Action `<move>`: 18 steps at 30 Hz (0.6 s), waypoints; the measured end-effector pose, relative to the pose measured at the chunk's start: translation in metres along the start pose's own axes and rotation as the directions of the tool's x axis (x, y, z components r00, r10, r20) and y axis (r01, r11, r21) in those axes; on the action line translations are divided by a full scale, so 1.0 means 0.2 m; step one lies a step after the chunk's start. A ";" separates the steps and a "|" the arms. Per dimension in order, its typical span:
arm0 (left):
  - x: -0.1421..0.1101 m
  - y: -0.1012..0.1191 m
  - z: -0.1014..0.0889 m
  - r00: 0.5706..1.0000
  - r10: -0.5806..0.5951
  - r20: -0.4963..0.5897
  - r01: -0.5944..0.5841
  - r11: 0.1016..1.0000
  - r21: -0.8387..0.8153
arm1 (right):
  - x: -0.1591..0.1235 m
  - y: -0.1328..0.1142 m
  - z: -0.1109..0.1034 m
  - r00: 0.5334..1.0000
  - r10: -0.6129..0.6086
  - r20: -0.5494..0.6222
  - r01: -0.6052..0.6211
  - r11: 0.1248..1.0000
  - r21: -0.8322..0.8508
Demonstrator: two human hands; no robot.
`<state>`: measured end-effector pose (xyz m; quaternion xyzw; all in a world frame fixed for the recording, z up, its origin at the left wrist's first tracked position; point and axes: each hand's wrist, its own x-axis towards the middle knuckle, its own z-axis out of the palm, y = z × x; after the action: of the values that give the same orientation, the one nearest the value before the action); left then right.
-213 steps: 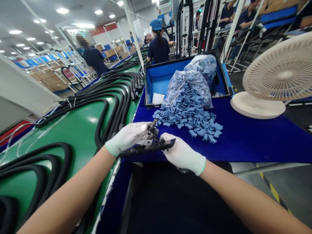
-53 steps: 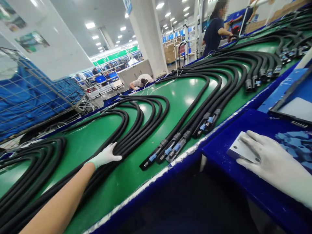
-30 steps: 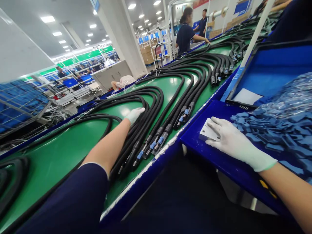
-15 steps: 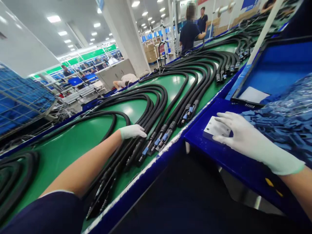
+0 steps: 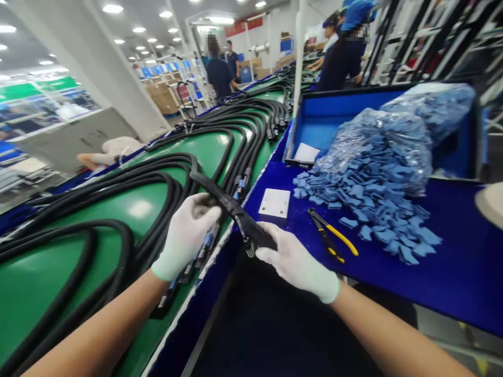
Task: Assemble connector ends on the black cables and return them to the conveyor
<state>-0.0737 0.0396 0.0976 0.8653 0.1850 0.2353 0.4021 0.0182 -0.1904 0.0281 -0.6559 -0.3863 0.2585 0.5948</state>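
A black ribbed hose is lifted off the green belt, its end over the blue edge in front of me. My left hand, in a white glove, is closed around it behind the end. With fingers and thumb, my right hand, gloved too, grips the dark end piece. A small threaded metal fitting hangs beside that piece. Just beyond my right hand, a white block with holes rests on the blue table. Yellow-handled pliers lie right of the block.
Many black hoses curve along the green belt. Blue clips spill from plastic bags by a blue tray on the table. Co-workers stand farther along the line.
My left hand has raised a hose from the belt. My right hand has left the white block and now grips the hose end. The view has turned right.
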 end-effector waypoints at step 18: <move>-0.11 0.03 0.43 0.765 0.350 0.541 -0.418 0.909 0.002 | -0.31 -0.07 -0.47 0.933 0.246 -0.264 -0.351 0.789 -0.504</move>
<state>-0.0428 -0.0271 0.0481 0.9383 -0.1000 0.0535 0.3266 0.0555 -0.2951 0.0495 -0.8712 -0.2778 0.1673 0.3687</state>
